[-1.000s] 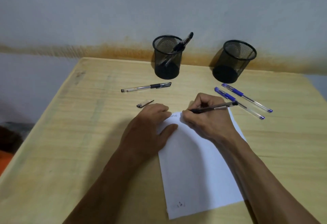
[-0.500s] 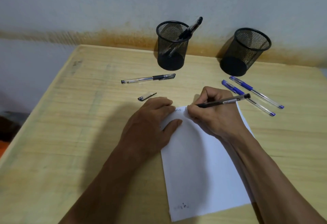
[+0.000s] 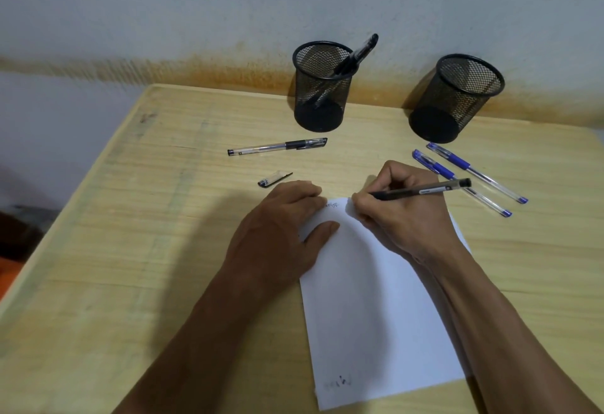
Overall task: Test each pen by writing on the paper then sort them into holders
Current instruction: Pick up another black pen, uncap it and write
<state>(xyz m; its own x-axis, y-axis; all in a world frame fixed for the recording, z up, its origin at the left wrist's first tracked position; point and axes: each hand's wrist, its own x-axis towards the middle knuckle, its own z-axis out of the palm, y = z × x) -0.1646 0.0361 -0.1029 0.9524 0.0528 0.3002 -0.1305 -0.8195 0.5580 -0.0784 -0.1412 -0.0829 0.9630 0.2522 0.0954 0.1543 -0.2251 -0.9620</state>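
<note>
My right hand grips a black pen, its tip down on the top edge of the white paper, beside a short scribble. My left hand lies flat on the paper's upper left corner, fingers spread. A black capped pen lies on the table behind my left hand, and a loose pen cap sits closer. Two blue pens lie side by side to the right. The left mesh holder has a black pen leaning in it; the right mesh holder looks empty.
The wooden table stands against a pale wall with a rusty stain along its base. The table's left edge drops off to a dark floor. Small marks show near the paper's bottom edge.
The head camera has shifted a little, so the scene sits differently in view. My right hand keeps writing at the paper's top, and the scribble there has grown slightly. My left hand stays put.
</note>
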